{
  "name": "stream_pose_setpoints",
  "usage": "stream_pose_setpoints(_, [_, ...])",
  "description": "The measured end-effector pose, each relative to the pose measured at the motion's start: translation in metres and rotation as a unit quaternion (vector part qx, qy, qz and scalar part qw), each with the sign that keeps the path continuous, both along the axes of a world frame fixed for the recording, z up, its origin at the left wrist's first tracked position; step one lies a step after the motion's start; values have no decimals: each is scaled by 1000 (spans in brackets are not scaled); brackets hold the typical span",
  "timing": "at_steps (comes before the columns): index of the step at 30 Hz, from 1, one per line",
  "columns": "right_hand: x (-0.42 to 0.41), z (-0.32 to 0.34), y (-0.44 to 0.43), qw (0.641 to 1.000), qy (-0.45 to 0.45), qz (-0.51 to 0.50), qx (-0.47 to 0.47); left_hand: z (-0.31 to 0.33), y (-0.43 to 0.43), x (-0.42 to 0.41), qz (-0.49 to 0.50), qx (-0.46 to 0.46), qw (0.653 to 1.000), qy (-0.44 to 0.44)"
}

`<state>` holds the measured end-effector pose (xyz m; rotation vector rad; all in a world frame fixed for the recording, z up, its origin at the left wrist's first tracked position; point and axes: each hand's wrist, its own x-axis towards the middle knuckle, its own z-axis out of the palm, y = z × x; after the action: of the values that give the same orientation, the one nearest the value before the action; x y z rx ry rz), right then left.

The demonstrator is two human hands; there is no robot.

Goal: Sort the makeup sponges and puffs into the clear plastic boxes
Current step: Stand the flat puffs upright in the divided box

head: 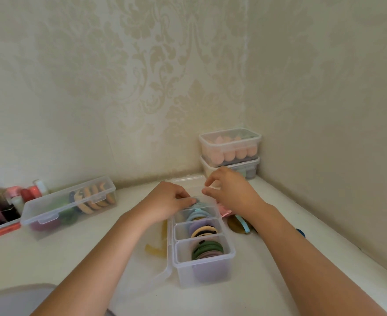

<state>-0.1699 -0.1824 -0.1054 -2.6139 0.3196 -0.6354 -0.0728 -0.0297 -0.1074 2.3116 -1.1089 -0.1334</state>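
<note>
She is partway through filling the divided clear box (230,254) that sits in the middle of the white worktop (58,258), lid thrown back, and the far compartment looks to be the one in hand. Her left hand (169,199) rests at that end with its fingers (186,200) curled down onto the pale blue puffs (197,213) standing there; whether they pinch one or only press the row together I cannot tell. Her right hand (231,190) hovers just beyond the box, thumb and forefinger a little apart, the rest loosely bent, holding nothing I can see. The puffs are flat round pads set on edge like coins: blue at the far end, lilac, cream and black in the middle section (204,231), green and mauve in the near one (207,249). Next, I'd judge, she must seat the blue row, then reach for the strays: an olive puff (236,224) with a blue ribbon just right of the box, and a yellow one (156,248) to its left. They look soft and light, so a gentle pinch should do.
</note>
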Motion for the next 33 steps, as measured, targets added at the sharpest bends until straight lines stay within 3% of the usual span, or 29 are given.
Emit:
stream_pose_setpoints(3, [-9,6,-7,997,21,-74,-22,3,-5,1,8,42,998,-38])
stream_pose_setpoints(7, [-18,13,-14,973,150,-165,-62,7,2,0,-22,69,995,-75])
stream_pose_setpoints(11, [-26,20,-12,960,230,-146,-63,2,20,2,-6,50,994,-99])
stream_pose_setpoints(15, [-34,28,-2,941,297,-91,-136,-1,39,4,22,46,993,-107])
stream_pose_setpoints(21, [-37,32,-1,907,404,-44,-107,0,45,2,33,50,990,-127])
stream_pose_setpoints(33, [-26,17,-2,917,366,-82,-135,-1,36,-3,-43,47,993,-102])
